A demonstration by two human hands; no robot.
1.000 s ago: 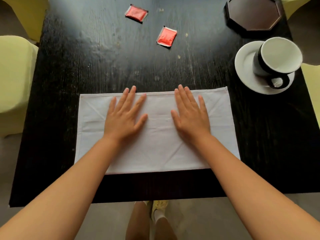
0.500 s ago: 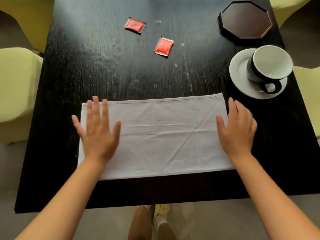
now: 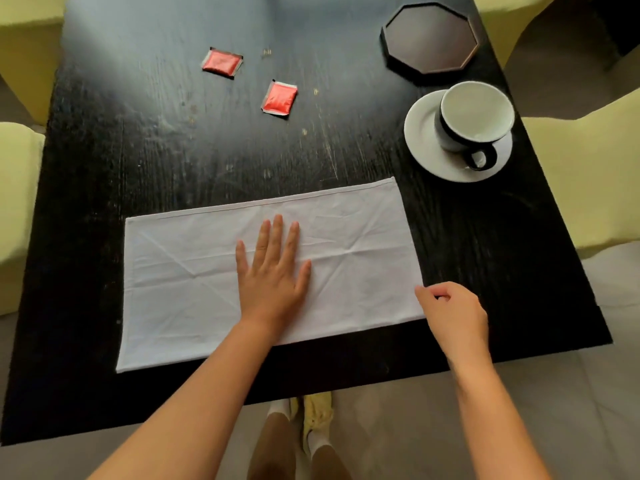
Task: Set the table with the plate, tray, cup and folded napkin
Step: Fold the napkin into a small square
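Half a second before, I had both hands spread at the two short ends of the white cloth napkin (image 3: 214, 282); now my left hand (image 3: 273, 275) had slid in to the middle and lay flat on it, fingers released and splayed, pinning the cloth. My right hand (image 3: 450, 313) had curled in at the napkin's near right corner, thumb and forefinger closing on the hem, though I could not tell whether they had the cloth yet. I judged the smoothing done and the next fold about to begin, right end carried over to the left.

The napkin lay half-folded near the front edge of the black wooden table (image 3: 138, 150), its left end close to the left edge, with a narrow strip of bare wood in front. Behind it the middle of the surface was open. Two red foil sachets (image 3: 278, 98) sat well apart from it toward the back. At the back right corner stood the dark octagonal tray (image 3: 431, 36), and just in front of it, near the right edge, the white round plate (image 3: 426, 143) carrying the black-and-white cup (image 3: 474, 116).
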